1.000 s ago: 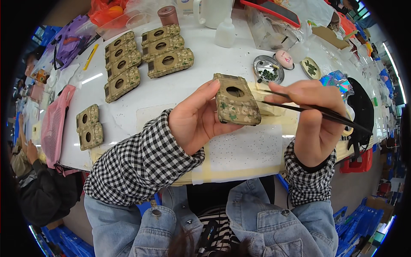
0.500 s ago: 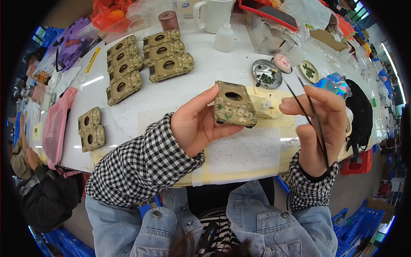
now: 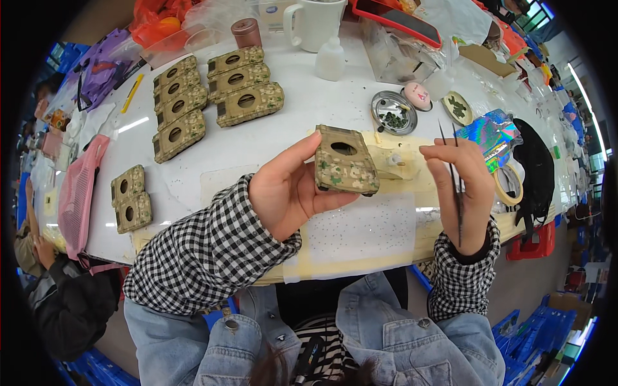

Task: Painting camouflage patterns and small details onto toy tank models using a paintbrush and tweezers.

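My left hand (image 3: pixel 283 190) is closed on a camouflage model tank hull (image 3: pixel 344 172), held by its left side and from underneath above the table. The hull is a small tan, green and brown piece with a round opening in its top. To the right, my right hand (image 3: pixel 468 183) grips thin black tweezers (image 3: pixel 459 204), their tips pointing up and apart with nothing visible between them. A gap separates the tweezers from the hull. Beyond lie a round metal dish (image 3: pixel 388 101) of small dark green pieces and a pale lid (image 3: pixel 449 100) with more green bits.
Several matching hulls (image 3: pixel 248 106) stand in rows at the left back, with two more (image 3: pixel 132 199) nearer. A speckled white sheet (image 3: pixel 360 235) is taped at the front edge. A white bottle (image 3: pixel 330 59), white jug (image 3: pixel 318 26), tape roll (image 3: pixel 517 183) and pink mesh bag (image 3: pixel 84 193) are around.
My right hand has turned, and the tweezers now stand nearly upright rather than slanting. The left hand still holds the hull at much the same place. The whole view has shifted slightly.
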Demonstrator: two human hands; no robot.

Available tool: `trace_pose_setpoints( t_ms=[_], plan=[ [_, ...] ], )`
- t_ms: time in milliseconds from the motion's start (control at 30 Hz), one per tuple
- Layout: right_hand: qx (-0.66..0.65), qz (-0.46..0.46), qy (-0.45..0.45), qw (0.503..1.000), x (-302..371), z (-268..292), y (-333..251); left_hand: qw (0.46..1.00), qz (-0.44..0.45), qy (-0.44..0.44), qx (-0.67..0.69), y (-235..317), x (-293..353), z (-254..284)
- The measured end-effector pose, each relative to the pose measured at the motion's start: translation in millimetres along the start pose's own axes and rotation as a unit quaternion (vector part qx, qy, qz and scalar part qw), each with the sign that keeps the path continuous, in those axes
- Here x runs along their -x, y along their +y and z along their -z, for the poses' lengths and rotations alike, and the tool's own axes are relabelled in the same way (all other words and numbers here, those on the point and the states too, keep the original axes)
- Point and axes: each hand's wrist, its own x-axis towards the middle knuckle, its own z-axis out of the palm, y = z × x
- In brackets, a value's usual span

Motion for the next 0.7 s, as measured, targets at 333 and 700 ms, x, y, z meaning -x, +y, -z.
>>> trace_pose_setpoints(
  t_ms=[333, 700],
  plan=[
    [0.004, 0.034, -0.016, 0.999, 2, -17, 1, 1.000, 0.004, 0.000, 0.013, 1, 0, 0],
    [-0.092, 0.006, 0.120, 0.988, -4, 0, -14, 1.000, -0.002, -0.011, 0.008, 0, -1, 3]
  ],
)
